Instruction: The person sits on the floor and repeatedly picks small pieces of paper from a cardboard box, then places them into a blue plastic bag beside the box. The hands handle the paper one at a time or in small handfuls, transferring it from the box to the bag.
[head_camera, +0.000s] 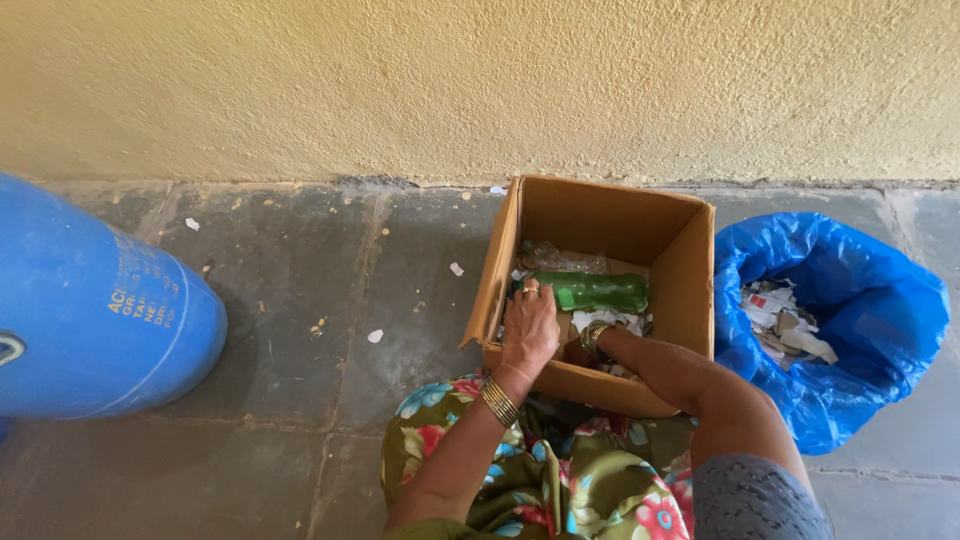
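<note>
While both reach into the cardboard box (680, 270), left hand (528, 325) fingers touching green bottle (597, 291), right hand hidden.

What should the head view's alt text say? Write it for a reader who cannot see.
A person's left hand and right hand reach into an open cardboard box holding a green bottle and paper scraps. A blue bag of torn paper sits right; a blue drum left.

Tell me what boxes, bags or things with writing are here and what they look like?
Cardboard box: middle, by the wall, brown, open, both hands inside.
Green bottle: lying in the box, beside the left hand.
Blue bag: right of the box, open, holding paper scraps.
Blue drum: far left, round, pale printed lettering.
</note>
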